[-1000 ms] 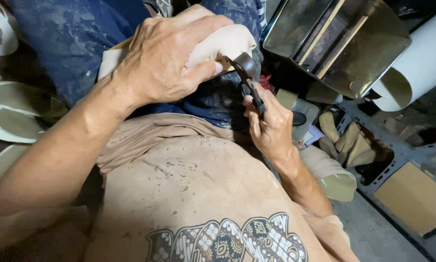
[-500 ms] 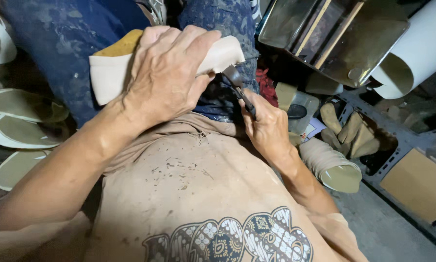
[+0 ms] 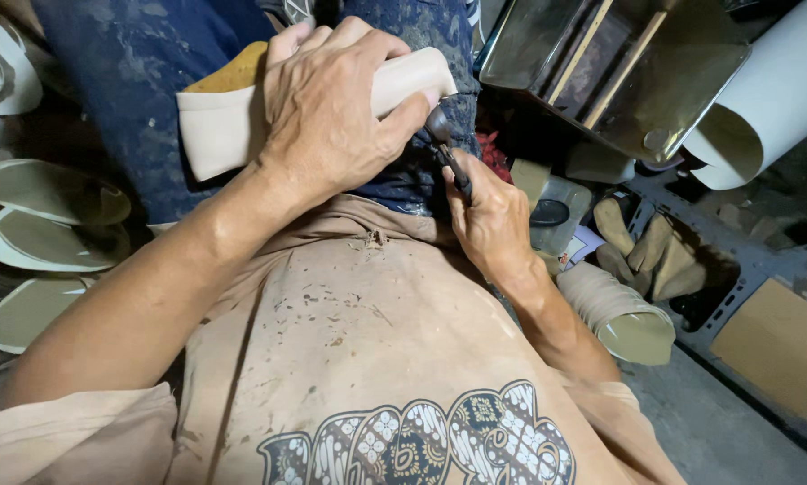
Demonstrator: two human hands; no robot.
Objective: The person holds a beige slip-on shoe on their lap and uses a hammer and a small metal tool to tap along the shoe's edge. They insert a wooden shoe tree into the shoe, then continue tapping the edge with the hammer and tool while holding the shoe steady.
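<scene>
Two hands share the work: left hand (image 3: 331,117) clamps the beige shoe piece (image 3: 219,126) upper centre; right hand (image 3: 493,216) pinches a dark tool (image 3: 448,157). Best kept steady, strokes short.

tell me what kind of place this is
Probably a small shoemaking workshop. The left hand grips a beige shoe piece, the right hand works a dark tool against it, and cut insoles lie stacked alongside.

A smooth, matt beige leather shoe upper (image 3: 242,117) is lying at upper centre. A dark metal tool (image 3: 446,154) is glinting beside it. Upper right, a shiny metal tray (image 3: 691,81) is reflecting light; stained cloth shirt (image 3: 367,359) below.
</scene>
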